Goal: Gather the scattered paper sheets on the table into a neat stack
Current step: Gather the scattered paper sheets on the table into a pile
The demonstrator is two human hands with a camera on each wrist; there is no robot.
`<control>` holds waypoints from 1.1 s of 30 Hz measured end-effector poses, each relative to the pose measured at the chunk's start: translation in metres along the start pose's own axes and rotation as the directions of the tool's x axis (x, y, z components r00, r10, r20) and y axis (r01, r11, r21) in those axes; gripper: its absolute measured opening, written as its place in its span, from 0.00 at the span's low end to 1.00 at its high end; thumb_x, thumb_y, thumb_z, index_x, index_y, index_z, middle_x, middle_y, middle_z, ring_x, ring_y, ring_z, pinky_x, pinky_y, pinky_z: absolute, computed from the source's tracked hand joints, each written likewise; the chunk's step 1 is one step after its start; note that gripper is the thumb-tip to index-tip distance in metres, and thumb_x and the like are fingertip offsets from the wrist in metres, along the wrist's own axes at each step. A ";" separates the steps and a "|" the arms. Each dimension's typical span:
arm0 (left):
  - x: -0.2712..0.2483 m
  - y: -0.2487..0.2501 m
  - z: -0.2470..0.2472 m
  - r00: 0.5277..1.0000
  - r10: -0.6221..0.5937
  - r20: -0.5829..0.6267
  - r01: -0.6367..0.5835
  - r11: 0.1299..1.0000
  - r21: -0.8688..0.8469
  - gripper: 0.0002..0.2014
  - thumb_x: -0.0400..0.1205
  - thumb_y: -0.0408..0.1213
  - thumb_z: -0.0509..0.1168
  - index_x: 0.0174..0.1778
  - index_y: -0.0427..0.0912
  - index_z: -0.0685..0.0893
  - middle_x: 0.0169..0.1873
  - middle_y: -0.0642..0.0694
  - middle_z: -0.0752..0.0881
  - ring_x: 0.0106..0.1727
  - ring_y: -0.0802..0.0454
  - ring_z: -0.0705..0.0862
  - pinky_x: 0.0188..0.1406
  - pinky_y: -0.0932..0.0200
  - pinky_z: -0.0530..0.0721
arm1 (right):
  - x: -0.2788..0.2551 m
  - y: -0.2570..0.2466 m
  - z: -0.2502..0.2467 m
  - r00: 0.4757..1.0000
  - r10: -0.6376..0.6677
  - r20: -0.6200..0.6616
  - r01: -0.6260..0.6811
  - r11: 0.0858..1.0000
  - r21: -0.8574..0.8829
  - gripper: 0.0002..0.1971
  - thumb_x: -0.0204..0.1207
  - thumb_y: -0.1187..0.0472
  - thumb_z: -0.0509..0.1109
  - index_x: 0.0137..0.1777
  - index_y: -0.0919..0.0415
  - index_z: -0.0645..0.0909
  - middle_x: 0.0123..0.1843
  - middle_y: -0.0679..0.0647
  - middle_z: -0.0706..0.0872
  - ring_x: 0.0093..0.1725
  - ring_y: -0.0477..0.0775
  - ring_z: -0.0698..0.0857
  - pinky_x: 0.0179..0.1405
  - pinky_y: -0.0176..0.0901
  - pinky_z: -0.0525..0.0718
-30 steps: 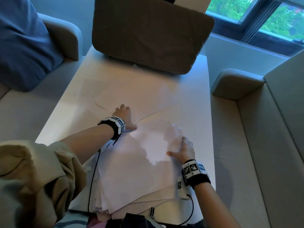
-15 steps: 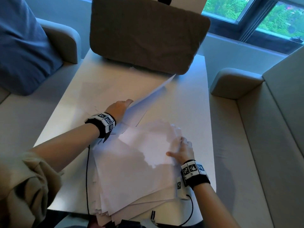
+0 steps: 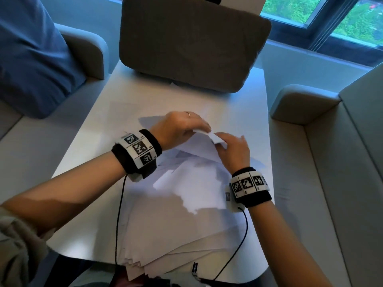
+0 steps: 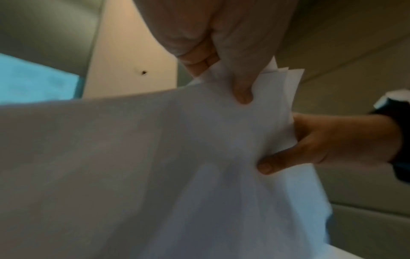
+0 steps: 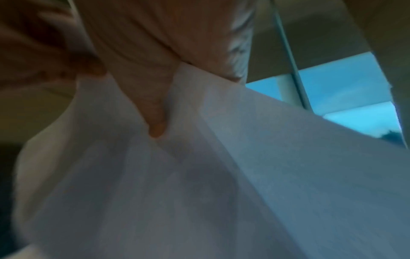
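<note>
Your left hand (image 3: 178, 129) pinches the top corner of a few lifted paper sheets (image 3: 199, 148), thumb (image 4: 241, 91) in front, fingers behind. Your right hand (image 3: 234, 152) clamps the same sheets just beside it, thumb on the near face. Sheets are raised above the fanned paper stack (image 3: 176, 224) on the white desk (image 3: 99, 162). Grey cushion (image 3: 192, 42) at the desk's far end.

Around us, sofas, cushions and a window

We see a brown square cushion (image 3: 192, 42) on the far table end, a blue fabric pillow (image 3: 31, 59) left, green trees through the window (image 3: 342, 19)
</note>
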State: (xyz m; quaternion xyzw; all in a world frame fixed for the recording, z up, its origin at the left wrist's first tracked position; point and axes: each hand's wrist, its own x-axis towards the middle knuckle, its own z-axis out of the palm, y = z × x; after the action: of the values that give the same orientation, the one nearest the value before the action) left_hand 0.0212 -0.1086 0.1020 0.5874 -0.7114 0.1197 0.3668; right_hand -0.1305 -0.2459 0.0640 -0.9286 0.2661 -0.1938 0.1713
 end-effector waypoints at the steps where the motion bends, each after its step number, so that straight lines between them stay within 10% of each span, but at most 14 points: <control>1: -0.001 -0.005 -0.001 0.997 -0.071 -0.021 0.071 0.997 -0.008 0.10 0.77 0.23 0.67 0.51 0.34 0.89 0.46 0.39 0.90 0.46 0.45 0.89 0.49 0.56 0.86 | 0.003 0.000 -0.001 0.999 0.046 0.013 -0.047 0.997 0.065 0.10 0.77 0.59 0.71 0.56 0.57 0.88 0.53 0.59 0.90 0.54 0.63 0.86 0.55 0.44 0.73; 6: -0.031 -0.044 -0.001 0.840 -0.531 -0.110 0.540 0.836 0.096 0.32 0.73 0.32 0.74 0.72 0.33 0.70 0.73 0.34 0.70 0.73 0.42 0.70 0.75 0.49 0.70 | 0.007 0.005 -0.016 0.979 0.173 -0.111 -0.161 0.981 0.104 0.10 0.80 0.59 0.67 0.54 0.60 0.89 0.46 0.62 0.90 0.44 0.66 0.86 0.42 0.44 0.76; 10: -0.065 -0.065 0.017 0.525 -0.850 -0.039 0.835 0.505 0.218 0.48 0.71 0.45 0.77 0.80 0.34 0.55 0.80 0.32 0.48 0.80 0.37 0.57 0.79 0.51 0.62 | 0.006 0.015 -0.033 0.919 0.277 -0.281 -0.241 0.958 0.156 0.10 0.80 0.61 0.67 0.48 0.68 0.87 0.43 0.67 0.89 0.42 0.67 0.85 0.39 0.39 0.69; 15: -0.097 -0.079 0.049 0.381 -0.799 0.465 0.741 0.565 0.363 0.42 0.69 0.44 0.78 0.77 0.48 0.64 0.82 0.42 0.37 0.81 0.40 0.58 0.74 0.48 0.71 | 0.005 0.024 -0.045 0.829 0.427 -0.362 -0.296 0.883 0.364 0.16 0.77 0.56 0.69 0.40 0.72 0.84 0.35 0.69 0.85 0.32 0.57 0.73 0.37 0.39 0.69; 20: -0.098 -0.083 0.066 0.207 -0.768 0.606 0.644 0.573 0.506 0.56 0.65 0.60 0.75 0.83 0.53 0.47 0.83 0.46 0.36 0.83 0.36 0.43 0.78 0.34 0.58 | 0.004 0.018 -0.051 0.830 0.427 -0.359 -0.288 0.879 0.380 0.14 0.77 0.59 0.71 0.37 0.71 0.82 0.29 0.57 0.77 0.31 0.57 0.70 0.35 0.40 0.69; 27: -0.088 -0.096 0.080 0.204 -0.762 0.615 0.556 0.607 0.567 0.60 0.51 0.70 0.70 0.77 0.58 0.49 0.79 0.42 0.53 0.74 0.26 0.59 0.62 0.31 0.75 | 0.002 0.016 -0.049 0.854 0.358 -0.377 -0.255 0.920 0.297 0.15 0.77 0.60 0.71 0.31 0.59 0.72 0.27 0.53 0.71 0.29 0.56 0.64 0.30 0.38 0.60; 33: -0.082 -0.096 0.076 0.193 -0.765 0.615 0.502 0.615 0.608 0.45 0.62 0.62 0.71 0.72 0.47 0.62 0.74 0.41 0.60 0.66 0.33 0.70 0.62 0.39 0.77 | -0.002 0.013 -0.050 0.854 0.344 -0.391 -0.238 0.926 0.294 0.18 0.76 0.62 0.72 0.30 0.58 0.68 0.26 0.51 0.69 0.23 0.47 0.63 0.27 0.38 0.58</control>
State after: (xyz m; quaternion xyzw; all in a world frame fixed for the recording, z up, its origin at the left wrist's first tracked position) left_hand 0.0840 -0.1205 -0.0307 0.8505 -0.4555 -0.2460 -0.0931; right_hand -0.1602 -0.2658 0.1014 -0.7831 0.4110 -0.3980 0.2435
